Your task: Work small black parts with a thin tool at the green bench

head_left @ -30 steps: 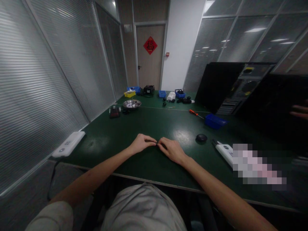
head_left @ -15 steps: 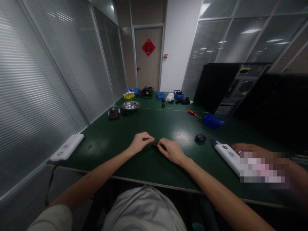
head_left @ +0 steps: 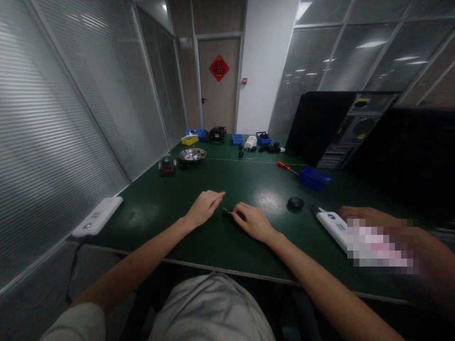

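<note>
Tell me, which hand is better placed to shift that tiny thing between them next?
Probably the right hand: its thumb and fingertip seem to pinch one end of the small piece. The left hand is apart from it, fingers extended.

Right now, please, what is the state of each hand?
Left hand: open, nothing seen in its fingers.
Right hand: closed, its fingers pinching a small part, too small to name.
</note>
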A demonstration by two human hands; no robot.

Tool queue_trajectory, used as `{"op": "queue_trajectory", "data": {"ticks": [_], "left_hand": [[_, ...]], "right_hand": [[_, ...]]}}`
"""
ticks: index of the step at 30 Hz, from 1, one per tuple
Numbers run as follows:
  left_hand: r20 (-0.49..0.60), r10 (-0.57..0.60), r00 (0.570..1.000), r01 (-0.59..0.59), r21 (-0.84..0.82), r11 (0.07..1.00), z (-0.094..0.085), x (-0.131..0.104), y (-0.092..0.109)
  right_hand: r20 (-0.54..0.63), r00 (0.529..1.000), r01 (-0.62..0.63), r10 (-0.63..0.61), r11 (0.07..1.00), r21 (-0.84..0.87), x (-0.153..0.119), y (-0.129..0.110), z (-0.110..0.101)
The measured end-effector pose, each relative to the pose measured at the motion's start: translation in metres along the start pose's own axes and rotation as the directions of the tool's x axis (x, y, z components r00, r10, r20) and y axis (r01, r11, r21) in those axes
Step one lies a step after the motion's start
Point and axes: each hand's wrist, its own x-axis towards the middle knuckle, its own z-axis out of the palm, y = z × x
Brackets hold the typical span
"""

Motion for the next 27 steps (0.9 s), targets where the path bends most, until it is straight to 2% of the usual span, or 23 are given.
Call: {"op": "queue_trajectory", "data": {"ticks": [2,4,8,13,16,23,27], "left_hand": [[-0.04,-0.11,0.993,0.108,-0.042,0.993,-0.002,-0.001,0.0],[-0.051,-0.162,0.986,0.157,-0.078,0.984,-0.002,-0.002,0.0],[-0.021,-0.055,0.998,0.053,-0.096,0.994,-0.001,-0.007,0.007],[0.131,0.136,0.982,-0.13,-0.049,0.99,0.0,-0.007,0.018],[0.171,0.154,0.973,-0.145,-0.061,0.988,0.001,-0.005,0.015],[0.173,0.163,0.971,-0.144,-0.122,0.982,0.002,-0.001,0.003],[0.264,0.158,0.952,-0.137,-0.096,0.986,0.0,-0.001,0.002]], "right_hand": [[-0.002,1.0,0.004,-0.004,1.0,0.012,0.0,0.0,0.0],[-0.01,1.0,0.008,-0.007,1.0,0.03,0.0,0.0,0.0],[-0.046,0.999,0.013,-0.01,0.997,0.073,0.0,0.002,0.0],[-0.135,0.991,-0.009,0.024,0.995,0.104,0.0,0.005,0.001],[-0.175,0.983,-0.031,0.049,0.994,0.108,0.0,0.007,0.002],[-0.173,0.983,-0.045,0.062,0.994,0.104,0.0,0.007,0.001],[-0.175,0.982,-0.048,0.067,0.993,0.11,0.0,0.007,0.0]]}}
